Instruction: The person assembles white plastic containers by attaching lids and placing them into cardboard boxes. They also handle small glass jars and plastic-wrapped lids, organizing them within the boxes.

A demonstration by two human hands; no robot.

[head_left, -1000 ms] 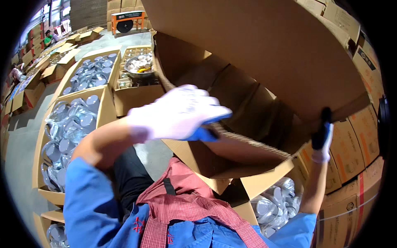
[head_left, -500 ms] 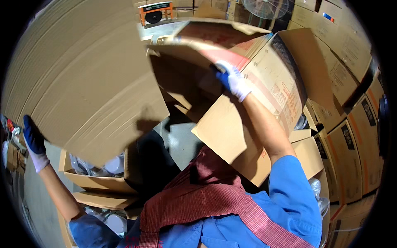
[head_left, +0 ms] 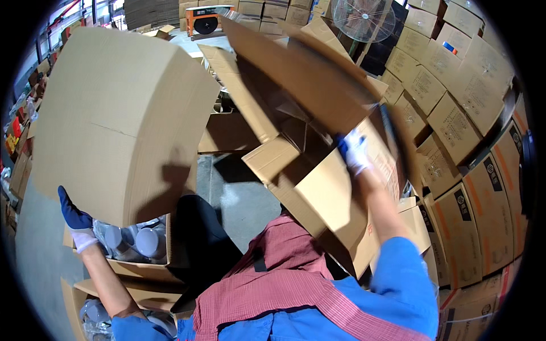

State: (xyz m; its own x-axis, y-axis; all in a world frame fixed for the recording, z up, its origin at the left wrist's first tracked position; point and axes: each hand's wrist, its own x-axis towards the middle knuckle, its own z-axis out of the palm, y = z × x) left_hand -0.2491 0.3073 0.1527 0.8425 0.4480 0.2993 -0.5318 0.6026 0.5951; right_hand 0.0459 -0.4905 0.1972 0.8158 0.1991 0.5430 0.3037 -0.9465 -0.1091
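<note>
My left hand (head_left: pixel 78 219), in a blue-and-white glove, is at the lower edge of a large plain cardboard carton (head_left: pixel 96 119) and holds it up. The carton is raised and tilted, with a fold down its right side; fingers behind it are hidden. My right hand (head_left: pixel 355 151), gloved alike, is closed on the edge of an open carton (head_left: pixel 335 193) with printed sides. This carton is tipped, and its flaps (head_left: pixel 296 68) stand spread and blurred. Its inside is mostly in shadow.
Lower left, open boxes (head_left: pixel 131 267) hold grey round-ended items (head_left: pixel 151 243) in clear plastic. Stacked cartons (head_left: pixel 483 210) line the right side. A large fan (head_left: pixel 364 17) and an orange-framed machine (head_left: pixel 209 21) stand at the back. Grey floor (head_left: pixel 233 187) shows between the cartons.
The left carton has moved down and away from me, showing its fold. My left hand has shifted right and down. My right hand has moved right and down, and the printed carton's flaps have swung.
</note>
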